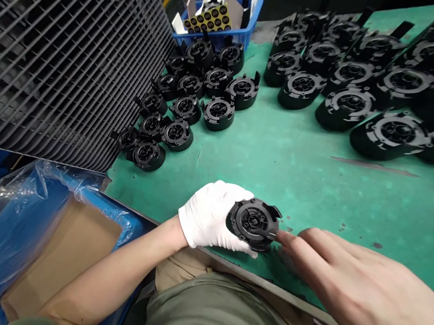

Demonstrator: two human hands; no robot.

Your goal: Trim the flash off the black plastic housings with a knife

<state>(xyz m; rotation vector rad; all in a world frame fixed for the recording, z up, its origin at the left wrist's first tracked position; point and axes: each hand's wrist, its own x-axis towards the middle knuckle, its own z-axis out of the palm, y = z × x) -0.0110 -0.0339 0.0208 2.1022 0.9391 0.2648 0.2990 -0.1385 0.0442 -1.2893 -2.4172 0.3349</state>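
A white glove covers my left hand [214, 215], which grips a round black plastic housing [254, 222] by its side, over the near edge of the table. The housing's ribbed face, with a hub in the middle and tabs around the rim, is turned up toward me. My bare right hand [333, 267] comes in from the right, slightly blurred. Its thumb and forefinger are pinched at the housing's right rim. A thin, light sliver shows at those fingertips, too small to name.
Similar black housings [217, 112] stand in a group at the left, and many more [394, 132] in rows at the back right of the green tabletop [268, 155]. A grey rack [53, 44] borders the left. Behind is a blue bin [249, 28]; a plastic-lined blue crate [36, 237] holds cardboard [67, 248].
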